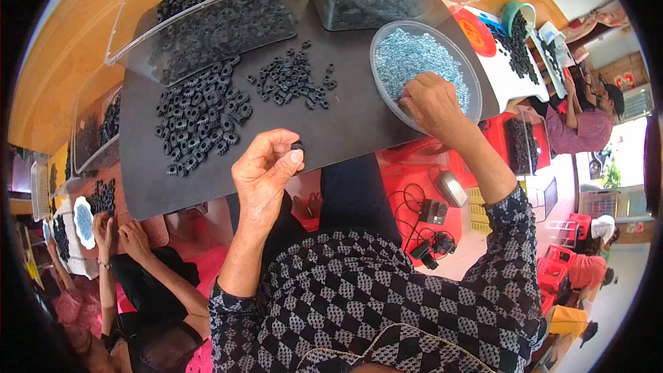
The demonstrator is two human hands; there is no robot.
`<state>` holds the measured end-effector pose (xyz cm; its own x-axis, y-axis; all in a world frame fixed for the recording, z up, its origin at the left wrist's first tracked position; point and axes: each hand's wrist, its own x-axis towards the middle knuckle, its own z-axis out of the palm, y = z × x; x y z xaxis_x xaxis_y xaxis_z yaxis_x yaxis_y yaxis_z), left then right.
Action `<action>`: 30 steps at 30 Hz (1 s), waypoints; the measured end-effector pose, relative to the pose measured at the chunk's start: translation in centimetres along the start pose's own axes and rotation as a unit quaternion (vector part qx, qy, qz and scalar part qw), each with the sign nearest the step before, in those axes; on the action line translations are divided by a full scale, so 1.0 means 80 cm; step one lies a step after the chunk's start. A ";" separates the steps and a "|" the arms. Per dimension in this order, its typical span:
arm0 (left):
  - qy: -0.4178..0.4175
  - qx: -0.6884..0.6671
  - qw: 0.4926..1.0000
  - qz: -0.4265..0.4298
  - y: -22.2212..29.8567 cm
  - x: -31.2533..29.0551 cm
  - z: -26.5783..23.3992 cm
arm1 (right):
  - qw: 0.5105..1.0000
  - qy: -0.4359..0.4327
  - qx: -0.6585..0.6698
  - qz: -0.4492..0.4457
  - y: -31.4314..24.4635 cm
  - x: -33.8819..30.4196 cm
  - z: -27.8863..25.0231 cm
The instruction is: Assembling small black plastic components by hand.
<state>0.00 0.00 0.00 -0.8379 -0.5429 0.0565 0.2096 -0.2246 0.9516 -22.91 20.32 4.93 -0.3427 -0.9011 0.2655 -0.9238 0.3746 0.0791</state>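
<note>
My left hand [264, 173] is held over the near edge of the dark tabletop [338, 124]. Its thumb and fingers pinch a small black plastic part [298, 146]. My right hand [434, 102] reaches into a clear round tub of small, shiny light-blue pieces [418, 55] that look like screws. Its fingers are drawn together at the pieces' surface; what they hold, if anything, is hidden. A large pile of black plastic parts [200, 121] lies left of centre, and a smaller, looser heap of black parts [290, 77] sits between it and the tub.
Two clear plastic bins [207, 10] [369, 3] with dark parts stand along the far side. A co-worker's hands [117, 235] work at the left. On a red surface below the table lie cables and dark devices [434, 245]. A white table [501, 62] with black parts stands right.
</note>
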 end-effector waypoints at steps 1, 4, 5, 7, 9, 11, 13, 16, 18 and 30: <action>0.003 -0.006 1.000 0.000 -0.001 0.000 0.003 | 1.000 0.007 -0.004 0.003 0.001 -0.001 0.000; 0.006 -0.005 1.000 0.004 -0.002 -0.001 0.001 | 1.000 0.012 0.000 0.014 -0.002 0.001 0.002; 0.004 -0.007 1.000 0.003 0.000 -0.001 -0.001 | 1.000 0.015 -0.001 0.015 -0.003 0.003 0.005; 0.004 -0.011 1.000 0.004 0.000 -0.002 0.000 | 1.000 0.018 -0.003 0.013 -0.001 0.003 0.007; 0.013 -0.016 1.000 0.001 -0.001 -0.002 0.001 | 0.999 0.037 0.004 0.019 0.002 0.001 0.010; 0.011 -0.019 1.000 0.006 -0.001 -0.002 0.002 | 0.998 0.051 0.022 0.025 0.002 0.000 0.005; 0.011 -0.021 1.000 0.010 -0.001 -0.003 0.001 | 0.997 0.064 0.042 0.031 -0.002 0.000 -0.003; 0.025 -0.005 1.000 -0.008 -0.001 -0.003 0.001 | 0.992 0.062 0.074 0.082 -0.005 -0.001 -0.013; 0.005 0.076 0.996 0.045 -0.004 0.000 -0.002 | 0.987 0.055 0.100 0.110 -0.002 -0.003 -0.013; 0.010 0.097 0.994 0.055 0.004 -0.002 0.003 | 0.942 0.092 0.281 0.160 -0.039 0.004 -0.040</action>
<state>0.13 0.21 0.35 -0.8049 -0.5719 0.1585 0.1964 -0.0046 0.9805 -19.57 19.53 7.85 -0.6320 -0.6885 0.3557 -0.7402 0.4003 -0.5403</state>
